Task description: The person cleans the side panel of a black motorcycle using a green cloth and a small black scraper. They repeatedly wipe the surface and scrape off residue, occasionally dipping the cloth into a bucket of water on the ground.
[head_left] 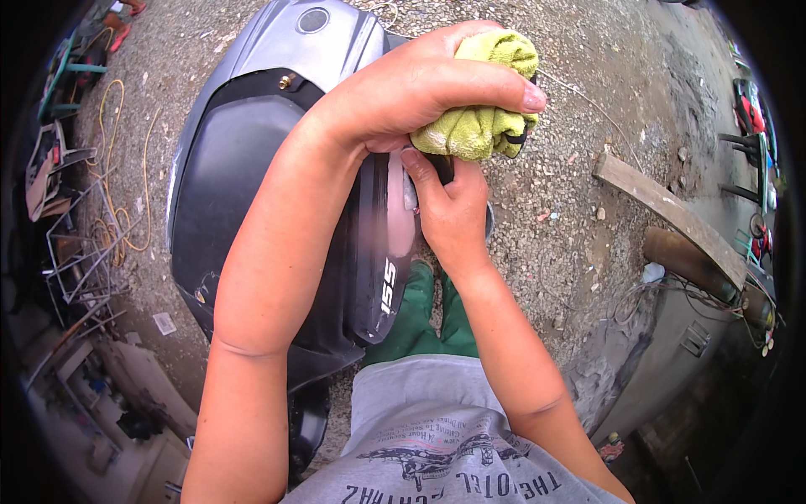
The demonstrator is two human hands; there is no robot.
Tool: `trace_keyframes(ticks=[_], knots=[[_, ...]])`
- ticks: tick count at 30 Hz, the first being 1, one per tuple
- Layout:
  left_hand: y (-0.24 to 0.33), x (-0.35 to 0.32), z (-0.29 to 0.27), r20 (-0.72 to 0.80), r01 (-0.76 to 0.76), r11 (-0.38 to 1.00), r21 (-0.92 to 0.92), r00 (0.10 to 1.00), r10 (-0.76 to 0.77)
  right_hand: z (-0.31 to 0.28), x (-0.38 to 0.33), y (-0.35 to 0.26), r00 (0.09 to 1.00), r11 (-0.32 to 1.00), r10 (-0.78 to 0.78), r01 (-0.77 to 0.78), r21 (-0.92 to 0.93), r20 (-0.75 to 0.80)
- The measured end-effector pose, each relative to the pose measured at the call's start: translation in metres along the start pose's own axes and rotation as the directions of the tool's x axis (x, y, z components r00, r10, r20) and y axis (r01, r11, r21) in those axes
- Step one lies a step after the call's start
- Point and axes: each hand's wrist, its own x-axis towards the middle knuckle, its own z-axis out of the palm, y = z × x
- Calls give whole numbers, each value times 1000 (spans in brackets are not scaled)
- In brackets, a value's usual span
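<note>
My left hand (403,88) is closed around a bunched yellow-green cloth (470,133), its thumb lying across the top. A thin black edge shows at the cloth's right side. Just below it, my right hand (457,214) is closed, its thumb pointing up against the side panel's edge; most of its fingers and whatever they hold are hidden. Both hands are at the right side of a motorcycle with a black seat (252,181) and grey bodywork (281,34). A smooth pink patch (401,225) covers part of the dark side panel (369,286), beside my right hand.
Gravel ground (537,260) surrounds the motorcycle. On the right, a wooden plank (672,214) leans over a rusty cylinder (684,252). A yellow hose (113,193) lies coiled at left near a metal frame (71,244). Another person's foot (120,36) shows at the far upper left.
</note>
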Motion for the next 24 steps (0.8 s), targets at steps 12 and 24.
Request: trace_keyframes(ticks=[12,24], knots=[[1,-5,4,-68,48,995,88,997,-42,4,-16,14,1000,999,24,-24,29,-14],[7,-11,4,-88,57,997,44,995,-53,-12,-18,5,985,983,102,-78,-168,140]])
